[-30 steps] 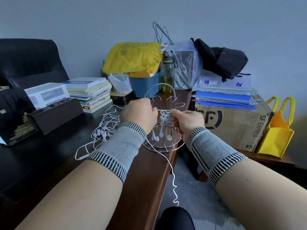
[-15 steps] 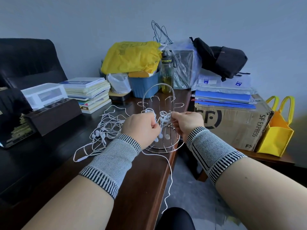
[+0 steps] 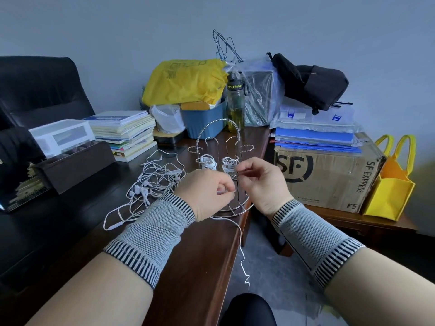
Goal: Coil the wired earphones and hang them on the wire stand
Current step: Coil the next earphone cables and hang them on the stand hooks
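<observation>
While the dark desk (image 3: 70, 220) carries most of the clutter, a cardboard box (image 3: 329, 175) sits on a lower table to its right with blue folders (image 3: 315, 137) stacked on top and a yellow tote bag (image 3: 388, 191) beside it. Book stack (image 3: 124, 132) sits at the back left of the desk, blue tub (image 3: 202, 121) and a water bottle (image 3: 235, 102) behind the wire stand (image 3: 221, 142). Stand is upright near the desk's right edge; two coiled earphones (image 3: 208, 162) already hang on its lower hooks. Loose tangle of white earphones (image 3: 153, 180) lies on the desk just left of the stand. Left hand (image 3: 204, 194) has fingers curled, pinching a white cable (image 3: 241, 245) in front of the stand; that cable trails down off the desk edge. Right hand (image 3: 261, 182) pinches thumb to forefinger at the right-hand coil. Both wrists wear grey knit bands (image 3: 153, 236).
</observation>
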{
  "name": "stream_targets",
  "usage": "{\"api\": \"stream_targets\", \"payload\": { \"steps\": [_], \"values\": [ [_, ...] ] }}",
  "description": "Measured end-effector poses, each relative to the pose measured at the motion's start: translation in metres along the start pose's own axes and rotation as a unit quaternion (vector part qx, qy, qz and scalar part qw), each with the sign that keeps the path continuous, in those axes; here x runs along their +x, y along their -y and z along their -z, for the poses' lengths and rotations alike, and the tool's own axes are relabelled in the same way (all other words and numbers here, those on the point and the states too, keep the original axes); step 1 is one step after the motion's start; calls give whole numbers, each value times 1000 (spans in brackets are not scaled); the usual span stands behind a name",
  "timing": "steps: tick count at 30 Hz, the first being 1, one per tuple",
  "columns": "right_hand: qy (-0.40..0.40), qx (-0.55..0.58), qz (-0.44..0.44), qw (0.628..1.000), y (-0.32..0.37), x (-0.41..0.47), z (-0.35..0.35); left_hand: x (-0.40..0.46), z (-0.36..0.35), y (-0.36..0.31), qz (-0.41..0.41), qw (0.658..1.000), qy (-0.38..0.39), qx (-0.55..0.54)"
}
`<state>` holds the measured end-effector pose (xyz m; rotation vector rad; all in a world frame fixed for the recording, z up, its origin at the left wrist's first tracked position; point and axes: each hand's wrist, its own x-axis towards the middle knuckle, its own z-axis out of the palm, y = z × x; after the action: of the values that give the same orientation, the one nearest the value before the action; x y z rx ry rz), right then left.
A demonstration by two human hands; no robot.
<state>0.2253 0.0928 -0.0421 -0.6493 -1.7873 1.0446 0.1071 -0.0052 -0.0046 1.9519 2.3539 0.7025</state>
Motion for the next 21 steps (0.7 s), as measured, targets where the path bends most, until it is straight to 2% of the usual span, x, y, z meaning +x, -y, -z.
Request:
{"api": "stream_targets", "payload": {
  "steps": [2,4,7,11,13,16,21],
  "values": [
    [43,-66,61,995,0,-3,-1,0,0,-1,-18,1000,14,8],
    [65,-83,89,990,0,-2,1,-1,0,1,-23,1000,21,-6],
    [85,-90,92,988,-2,2,2,-2,2,6,-5,994,-5,-112],
    [50,-77,68,993,-7,1,0,2,7,12,35,987,-55,-145],
    [33,-41,41,998,-9,0,-2,4,8,15,55,986,-49,-148],
    [-2,75,-41,996,-9,2,-5,4,7,16,64,986,-54,-143],
    [-20,224,-155,962,-4,6,-5,3,11,2,72,976,-71,-194]
  ]
}}
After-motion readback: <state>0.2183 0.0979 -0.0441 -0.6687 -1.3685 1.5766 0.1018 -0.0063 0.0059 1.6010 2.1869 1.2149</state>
